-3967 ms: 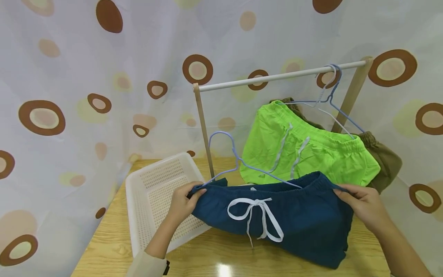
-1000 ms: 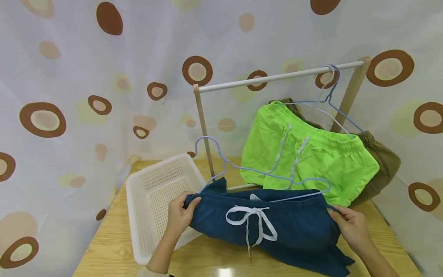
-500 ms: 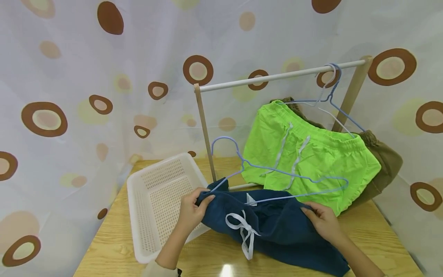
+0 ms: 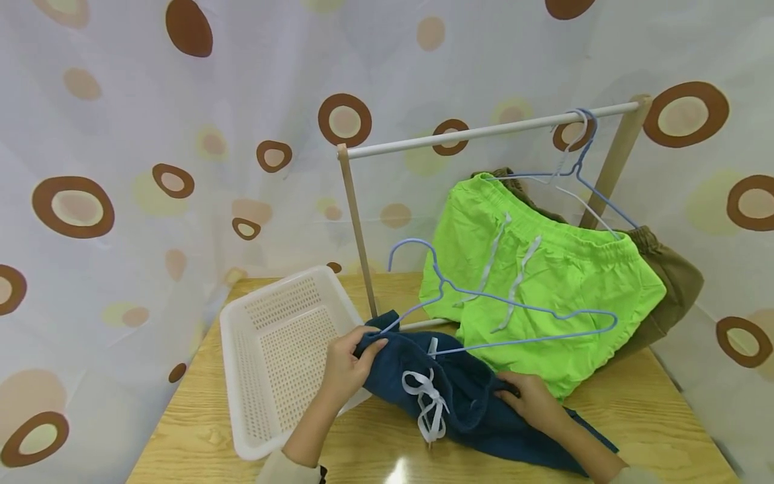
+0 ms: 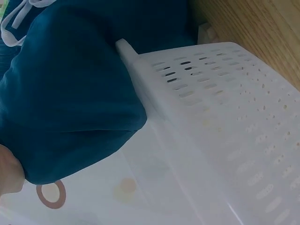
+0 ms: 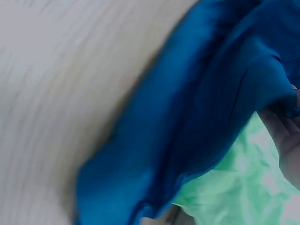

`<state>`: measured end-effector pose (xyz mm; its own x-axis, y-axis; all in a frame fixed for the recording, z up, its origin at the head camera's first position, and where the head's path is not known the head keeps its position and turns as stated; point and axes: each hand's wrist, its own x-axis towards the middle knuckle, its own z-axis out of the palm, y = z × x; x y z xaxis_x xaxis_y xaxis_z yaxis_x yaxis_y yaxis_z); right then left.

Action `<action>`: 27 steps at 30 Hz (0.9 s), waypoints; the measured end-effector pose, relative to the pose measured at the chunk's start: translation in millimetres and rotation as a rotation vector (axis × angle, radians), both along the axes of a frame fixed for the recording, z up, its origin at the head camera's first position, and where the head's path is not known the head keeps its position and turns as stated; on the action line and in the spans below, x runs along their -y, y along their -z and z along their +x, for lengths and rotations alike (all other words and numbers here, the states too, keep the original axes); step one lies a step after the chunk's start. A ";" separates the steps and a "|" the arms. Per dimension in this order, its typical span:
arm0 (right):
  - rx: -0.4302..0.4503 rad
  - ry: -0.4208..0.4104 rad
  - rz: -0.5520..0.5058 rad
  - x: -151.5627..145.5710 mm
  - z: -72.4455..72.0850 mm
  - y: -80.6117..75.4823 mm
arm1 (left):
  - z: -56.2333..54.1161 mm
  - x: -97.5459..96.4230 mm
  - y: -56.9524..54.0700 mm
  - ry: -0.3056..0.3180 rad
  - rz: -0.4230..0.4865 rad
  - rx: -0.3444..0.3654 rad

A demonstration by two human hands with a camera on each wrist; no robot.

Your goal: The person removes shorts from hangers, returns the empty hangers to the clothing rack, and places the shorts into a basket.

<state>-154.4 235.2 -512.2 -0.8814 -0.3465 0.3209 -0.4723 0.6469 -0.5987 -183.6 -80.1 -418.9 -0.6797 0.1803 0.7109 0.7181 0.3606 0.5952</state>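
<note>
My left hand point(image 4: 349, 363) pinches the left end of the waistband of dark blue shorts point(image 4: 405, 376) with a white drawstring bow, together with or close to the lower left end of a lavender wire hanger point(image 4: 514, 302). The hanger's left end sits in the waistband, while its right end sticks out free above the shorts. Farther right, my right hand point(image 4: 535, 402) pinches the other side of the waistband, which sags between the hands. In the left wrist view the blue cloth point(image 5: 70, 93) hides most of the left hand. The right wrist view shows the bunched shorts point(image 6: 178, 117).
A white perforated basket point(image 4: 248, 396) stands on the wooden table point(image 4: 181, 410), left of the shorts. Behind is a rack with a white rail point(image 4: 484, 136). Bright green shorts point(image 4: 544, 269) and brown shorts point(image 4: 671, 275) hang there on hangers, their lower parts near my right hand.
My right hand has moved left and down, bringing its waistband end inward. The hanger's right end has come out of the shorts. The left hand has shifted slightly right, keeping its hold.
</note>
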 end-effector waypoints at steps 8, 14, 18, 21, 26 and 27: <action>-0.052 0.105 0.044 5.0 4.6 21.5 | -0.5 -0.7 6.7 -0.015 -0.002 0.030; 0.090 0.121 -0.034 -6.2 11.1 2.7 | -0.5 0.5 6.3 -0.009 -0.002 0.050; 0.009 0.195 -0.244 -25.8 14.4 -22.0 | -1.1 2.5 4.2 -0.004 0.022 0.063; -0.028 0.146 -0.554 -44.4 15.6 -45.6 | -1.7 3.7 1.9 0.016 0.038 0.062; 0.086 -0.247 -1.102 -72.5 16.6 -81.0 | -2.5 3.6 -1.2 0.047 0.033 0.070; 0.121 -0.315 -1.149 -76.4 17.8 -85.3 | -2.5 3.5 -1.9 0.052 0.024 0.076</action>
